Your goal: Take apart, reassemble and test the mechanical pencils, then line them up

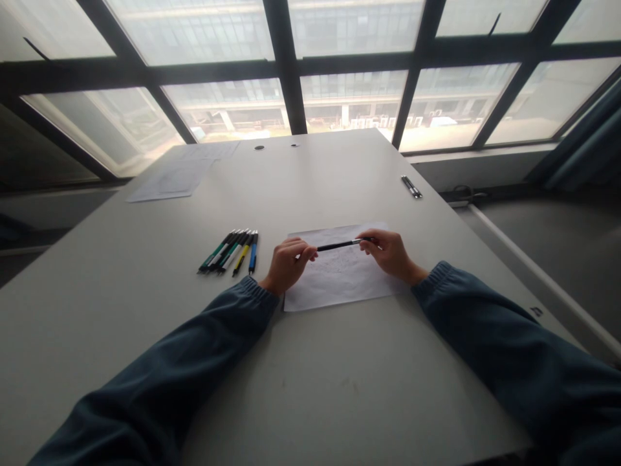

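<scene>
A black pen (336, 246) with a silvery right end is held nearly level between my two hands, over a sheet of paper (334, 288) with faint marks on it. My left hand (290, 262) pinches the pen's left end. At its right end, the fingers of my right hand (388, 252) are closed round the silvery part. Left of my left hand lies a row of several pens (229, 251) in green, black, white, yellow and blue, side by side on the white table (145, 323).
Toward the table's right edge lie a couple of dark pens (411, 187). Papers (169, 178) rest at the far left. Two small round dark spots, the larger one a disc (259, 148), are at the far end, before the windows. A pale rail (524, 259) runs beyond the right edge.
</scene>
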{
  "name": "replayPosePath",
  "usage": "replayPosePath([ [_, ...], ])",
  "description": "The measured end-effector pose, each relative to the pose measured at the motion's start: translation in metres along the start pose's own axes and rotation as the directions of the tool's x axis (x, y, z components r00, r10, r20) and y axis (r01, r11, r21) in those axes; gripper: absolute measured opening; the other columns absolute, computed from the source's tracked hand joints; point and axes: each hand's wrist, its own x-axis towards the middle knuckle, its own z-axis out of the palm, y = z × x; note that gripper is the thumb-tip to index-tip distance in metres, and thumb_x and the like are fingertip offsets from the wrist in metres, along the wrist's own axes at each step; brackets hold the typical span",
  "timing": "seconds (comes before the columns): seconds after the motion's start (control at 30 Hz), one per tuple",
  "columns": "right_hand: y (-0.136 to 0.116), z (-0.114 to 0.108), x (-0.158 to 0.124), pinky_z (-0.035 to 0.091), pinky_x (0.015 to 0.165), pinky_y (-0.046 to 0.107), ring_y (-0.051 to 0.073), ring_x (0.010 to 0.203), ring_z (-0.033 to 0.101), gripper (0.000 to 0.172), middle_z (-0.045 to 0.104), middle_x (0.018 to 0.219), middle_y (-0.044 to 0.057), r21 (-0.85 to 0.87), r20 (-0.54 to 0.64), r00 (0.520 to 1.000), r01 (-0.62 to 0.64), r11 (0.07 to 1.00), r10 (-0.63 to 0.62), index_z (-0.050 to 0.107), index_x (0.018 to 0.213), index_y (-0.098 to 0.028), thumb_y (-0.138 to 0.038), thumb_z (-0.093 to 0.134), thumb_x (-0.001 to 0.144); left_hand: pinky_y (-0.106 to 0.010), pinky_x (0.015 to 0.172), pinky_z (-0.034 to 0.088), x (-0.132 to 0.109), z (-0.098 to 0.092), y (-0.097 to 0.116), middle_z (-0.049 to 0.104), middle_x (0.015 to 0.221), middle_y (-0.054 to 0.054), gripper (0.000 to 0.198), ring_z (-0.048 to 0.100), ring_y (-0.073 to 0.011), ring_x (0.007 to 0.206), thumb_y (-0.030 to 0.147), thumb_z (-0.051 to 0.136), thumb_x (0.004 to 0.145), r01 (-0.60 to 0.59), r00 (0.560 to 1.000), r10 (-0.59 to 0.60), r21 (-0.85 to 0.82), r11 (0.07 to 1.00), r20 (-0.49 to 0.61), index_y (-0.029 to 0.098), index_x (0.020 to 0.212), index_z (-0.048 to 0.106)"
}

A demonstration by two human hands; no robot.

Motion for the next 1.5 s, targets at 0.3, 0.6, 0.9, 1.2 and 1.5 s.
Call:
replayPosePath([
  [0.3,0.001,0.000,0.000,0.053,0.056,0.027,0.013,0.058,0.060,0.037,0.069,0.070,0.004,0.017,0.010,1.000,-0.009,1.000,0.009,0.075,0.091,-0.017,-0.053,0.072,0.085,-0.032,0.067,0.049,0.000,0.000,0.002,0.064,0.056,-0.001,0.053,0.062,-0.0148,0.059,0.046,0.049,0.102,0.019,1.000,-0.019,-0.015,1.000,0.009,0.020,0.058,0.063],
  [0.6,0.008,-0.001,0.000,0.053,0.058,0.027,0.013,0.059,0.061,0.032,0.070,0.071,0.003,0.007,-0.017,1.000,0.007,1.000,-0.006,0.075,0.094,-0.017,-0.048,0.070,0.087,-0.033,0.068,0.050,-0.003,0.002,-0.005,0.068,0.072,-0.006,0.065,0.062,-0.0166,0.068,0.058,0.025,0.105,0.115,0.993,-0.118,-0.089,0.989,-0.023,0.017,0.079,0.068],
  [0.9,0.014,0.000,0.001,0.052,0.057,0.027,0.013,0.058,0.061,0.029,0.069,0.070,0.003,-0.013,-0.052,0.999,-0.006,1.000,0.006,0.074,0.095,-0.016,-0.045,0.070,0.089,-0.033,0.077,0.052,0.001,-0.001,0.000,0.068,0.105,-0.008,0.038,0.062,-0.0202,0.095,0.047,0.076,0.084,-0.006,0.993,0.015,0.070,0.998,-0.119,0.021,0.108,0.063],
  [1.2,0.016,-0.001,0.001,0.051,0.056,0.026,0.013,0.057,0.061,0.028,0.069,0.068,0.002,-0.014,-0.056,0.998,-0.005,1.000,0.004,0.074,0.095,-0.016,-0.043,0.070,0.088,-0.033,0.076,0.053,0.001,0.003,-0.002,0.068,0.090,-0.004,0.017,0.062,-0.0181,0.086,0.035,0.070,0.092,-0.036,0.996,0.043,0.081,0.996,-0.084,0.020,0.099,0.065],
  [1.5,0.013,0.000,0.000,0.052,0.055,0.026,0.013,0.056,0.060,0.029,0.069,0.069,0.002,-0.006,-0.049,0.999,0.004,1.000,-0.004,0.075,0.094,-0.017,-0.044,0.071,0.088,-0.031,0.075,0.052,0.000,0.003,-0.002,0.066,0.085,-0.002,0.009,0.062,-0.0164,0.082,0.029,0.067,0.093,-0.017,0.996,0.022,0.067,0.998,-0.082,0.020,0.096,0.064],
])
